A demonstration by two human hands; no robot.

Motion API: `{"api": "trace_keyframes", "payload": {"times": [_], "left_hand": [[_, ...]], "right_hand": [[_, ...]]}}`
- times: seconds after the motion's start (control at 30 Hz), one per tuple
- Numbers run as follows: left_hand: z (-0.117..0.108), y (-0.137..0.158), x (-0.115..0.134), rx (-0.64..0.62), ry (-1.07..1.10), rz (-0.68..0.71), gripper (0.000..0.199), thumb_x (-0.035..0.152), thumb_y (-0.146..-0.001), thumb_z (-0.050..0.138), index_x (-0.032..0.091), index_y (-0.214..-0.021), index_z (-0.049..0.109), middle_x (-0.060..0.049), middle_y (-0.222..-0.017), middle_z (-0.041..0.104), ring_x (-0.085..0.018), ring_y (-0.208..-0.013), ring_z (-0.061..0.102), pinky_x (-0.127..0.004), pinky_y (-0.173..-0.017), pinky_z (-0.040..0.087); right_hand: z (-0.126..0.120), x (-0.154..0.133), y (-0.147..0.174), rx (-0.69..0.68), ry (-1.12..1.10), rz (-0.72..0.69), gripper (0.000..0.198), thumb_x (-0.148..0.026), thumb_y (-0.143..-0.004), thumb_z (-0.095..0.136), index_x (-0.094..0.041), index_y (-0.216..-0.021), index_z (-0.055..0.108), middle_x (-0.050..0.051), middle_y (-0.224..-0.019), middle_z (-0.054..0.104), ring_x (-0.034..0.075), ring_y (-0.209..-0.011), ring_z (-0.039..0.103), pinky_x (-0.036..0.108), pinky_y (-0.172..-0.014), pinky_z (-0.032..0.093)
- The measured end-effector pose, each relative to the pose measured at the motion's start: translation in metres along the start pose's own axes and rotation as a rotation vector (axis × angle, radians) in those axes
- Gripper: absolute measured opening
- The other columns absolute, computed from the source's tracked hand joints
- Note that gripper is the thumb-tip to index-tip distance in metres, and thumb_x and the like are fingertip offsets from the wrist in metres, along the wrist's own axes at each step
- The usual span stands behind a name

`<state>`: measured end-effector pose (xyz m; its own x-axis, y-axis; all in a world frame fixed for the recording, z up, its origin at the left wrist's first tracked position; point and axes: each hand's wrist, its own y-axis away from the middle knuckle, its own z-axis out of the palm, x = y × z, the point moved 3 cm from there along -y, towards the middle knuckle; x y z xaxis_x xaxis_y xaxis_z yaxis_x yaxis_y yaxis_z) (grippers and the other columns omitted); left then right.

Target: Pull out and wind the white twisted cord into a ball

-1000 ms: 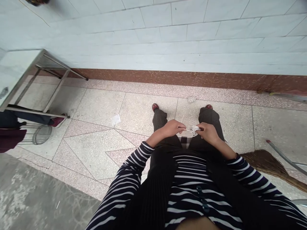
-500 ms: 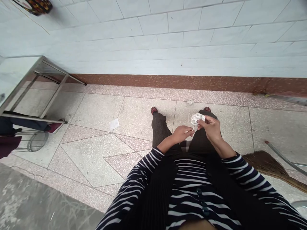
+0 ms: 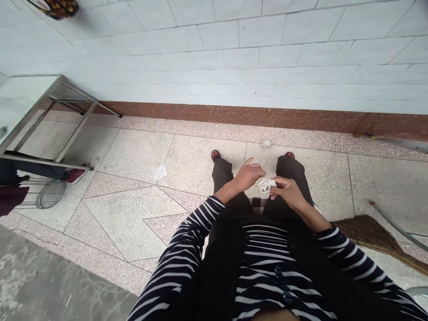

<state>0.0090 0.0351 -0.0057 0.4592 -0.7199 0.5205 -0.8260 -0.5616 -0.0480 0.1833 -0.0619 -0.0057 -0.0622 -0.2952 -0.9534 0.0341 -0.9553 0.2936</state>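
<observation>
A small coiled bundle of white cord is in front of my lap, between my knees. My right hand grips it from the right with thumb and fingers. Close on the bundle's upper left is my left hand, its fingers bent and one finger raised. A pale strand seems to run by its fingertips, though blur makes this faint. On the floor beyond my hands, near the wall, lies a small white ball of cord or similar stuff.
A metal-framed table stands at the left, with another person's shoe and a wire rack beneath or beside it. A white paper scrap lies on the floor. At right are a broom and a metal tube.
The bundle has turned and come lower, toward my lap, with my right hand. My left hand has risen from below the bundle to its upper left, and its fingers are more spread.
</observation>
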Motion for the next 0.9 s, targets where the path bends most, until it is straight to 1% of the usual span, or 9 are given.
{"api": "trace_keyframes", "payload": {"times": [0.1, 0.17, 0.3, 0.4, 0.5, 0.57, 0.7, 0.77, 0.9], "left_hand": [[0.019, 0.0, -0.004, -0.016, 0.136, -0.15, 0.023, 0.017, -0.109, 0.055, 0.019, -0.106, 0.078, -0.006, -0.114, 0.082, -0.019, -0.119, 0.075, -0.053, -0.135, 0.034], [0.031, 0.002, 0.003, -0.072, 0.163, -0.19, 0.024, 0.021, -0.11, 0.056, 0.017, -0.098, 0.077, -0.006, -0.11, 0.082, -0.019, -0.115, 0.076, -0.05, -0.132, 0.037], [0.029, 0.013, 0.024, -0.098, 0.121, -0.084, 0.028, 0.028, -0.111, 0.055, 0.018, -0.095, 0.077, -0.005, -0.104, 0.081, -0.017, -0.104, 0.076, -0.046, -0.134, 0.034], [0.01, 0.019, 0.026, -0.036, -0.011, -0.018, 0.028, 0.027, -0.11, 0.055, 0.019, -0.096, 0.077, -0.005, -0.1, 0.079, -0.019, -0.103, 0.075, -0.052, -0.138, 0.029], [-0.002, 0.019, 0.015, -0.011, -0.058, -0.01, 0.026, 0.025, -0.111, 0.055, 0.019, -0.099, 0.077, -0.007, -0.103, 0.079, -0.022, -0.119, 0.072, -0.055, -0.141, 0.023], [0.001, 0.017, 0.006, -0.013, -0.014, -0.029, 0.026, 0.023, -0.111, 0.052, 0.018, -0.105, 0.077, -0.008, -0.109, 0.08, -0.021, -0.126, 0.07, -0.054, -0.141, 0.023], [0.027, 0.015, 0.002, -0.032, 0.103, -0.177, 0.028, 0.019, -0.111, 0.049, 0.018, -0.112, 0.077, -0.009, -0.12, 0.081, -0.019, -0.122, 0.073, -0.051, -0.134, 0.035], [0.042, 0.018, 0.008, -0.093, 0.135, -0.217, 0.027, 0.019, -0.11, 0.051, 0.018, -0.103, 0.077, -0.005, -0.111, 0.083, -0.018, -0.113, 0.076, -0.05, -0.131, 0.04], [0.047, 0.028, 0.029, -0.129, 0.066, -0.148, 0.028, 0.025, -0.112, 0.052, 0.018, -0.099, 0.077, -0.003, -0.095, 0.082, -0.016, -0.098, 0.078, -0.046, -0.131, 0.041]], "right_hand": [[-0.004, -0.02, -0.007, 0.113, -0.185, -0.03, 0.035, -0.04, -0.064, 0.095, -0.019, -0.091, 0.084, 0.003, -0.077, 0.076, 0.017, -0.058, 0.064, 0.031, -0.054, 0.058], [-0.015, -0.03, -0.026, 0.238, -0.185, -0.103, 0.038, -0.042, -0.065, 0.093, -0.019, -0.093, 0.081, 0.003, -0.077, 0.075, 0.017, -0.058, 0.063, 0.032, -0.056, 0.059], [-0.036, -0.027, -0.058, 0.418, 0.246, -0.184, 0.016, -0.033, -0.067, 0.078, -0.021, -0.074, 0.072, 0.004, -0.071, 0.067, 0.019, -0.064, 0.061, 0.034, -0.063, 0.058], [-0.026, -0.006, -0.05, 0.249, 0.515, -0.167, 0.005, -0.023, -0.061, 0.069, -0.021, -0.065, 0.07, 0.006, -0.074, 0.067, 0.019, -0.07, 0.062, 0.032, -0.067, 0.055], [0.002, 0.017, -0.019, -0.081, 0.266, 0.043, 0.015, -0.03, -0.059, 0.072, -0.019, -0.069, 0.073, 0.004, -0.075, 0.07, 0.017, -0.057, 0.062, 0.031, -0.055, 0.053], [0.013, 0.018, 0.001, -0.13, 0.045, 0.159, 0.023, -0.036, -0.06, 0.081, -0.019, -0.074, 0.075, 0.003, -0.072, 0.072, 0.017, -0.056, 0.063, 0.032, -0.056, 0.056], [0.004, -0.011, 0.007, 0.056, -0.167, 0.104, 0.038, -0.038, -0.059, 0.094, -0.019, -0.089, 0.08, 0.003, -0.078, 0.076, 0.017, -0.062, 0.066, 0.031, -0.058, 0.06], [-0.011, -0.025, -0.008, 0.158, -0.168, 0.014, 0.039, -0.038, -0.06, 0.094, -0.02, -0.091, 0.079, 0.003, -0.079, 0.076, 0.018, -0.063, 0.066, 0.032, -0.059, 0.06], [-0.037, -0.025, -0.045, 0.365, 0.153, -0.081, 0.02, -0.031, -0.064, 0.08, -0.021, -0.079, 0.069, 0.002, -0.072, 0.066, 0.018, -0.06, 0.06, 0.032, -0.058, 0.054]]}}
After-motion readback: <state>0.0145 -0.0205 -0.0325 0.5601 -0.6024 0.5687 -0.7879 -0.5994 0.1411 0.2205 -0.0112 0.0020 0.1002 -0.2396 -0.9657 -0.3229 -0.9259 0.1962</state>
